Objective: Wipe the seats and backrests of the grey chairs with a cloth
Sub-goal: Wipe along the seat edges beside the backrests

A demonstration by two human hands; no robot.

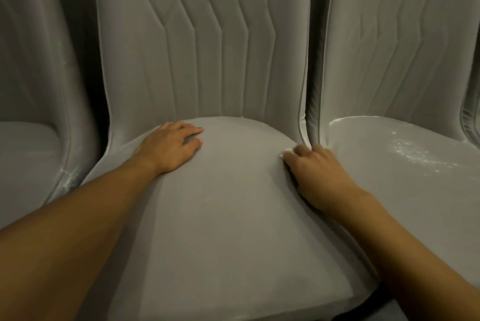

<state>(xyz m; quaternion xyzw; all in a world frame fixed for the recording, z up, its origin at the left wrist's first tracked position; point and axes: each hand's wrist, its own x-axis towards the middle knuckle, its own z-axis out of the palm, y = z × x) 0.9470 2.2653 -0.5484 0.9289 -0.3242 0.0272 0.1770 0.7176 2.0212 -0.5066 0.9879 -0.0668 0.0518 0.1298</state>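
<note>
Currently the step in hand is the seat wipe on the centre chair of three grey chairs standing side by side. Nearest the camera, the front of the middle seat [228,204] shows an even grey surface with no marks.

Further in, the left hand [171,146] lies flat on the rear left of this seat. Its fingers are almost straight and hold nothing, and it appears to brace the person.

The right hand [317,172] sits at the seat's right edge, just beside the gap to the next chair. Its fingers curl down over the cloth [287,151], of which only a small white sliver shows at the fingertips. The cloth is pressed against the seat.

Behind the hands, the stitched backrest [202,48] rises upright and looks free of marks.

To the right, the right-hand seat [402,165] carries white residue [405,149] across its rear half. The left-hand chair [26,144] shows faint white streaks at its front edge.

Judgement: the middle seat is close to finished. The next move calls for either a pass of the cloth up the backrest or a shift across the gap to the residue, with the cloth kept bunched under the fingers.
</note>
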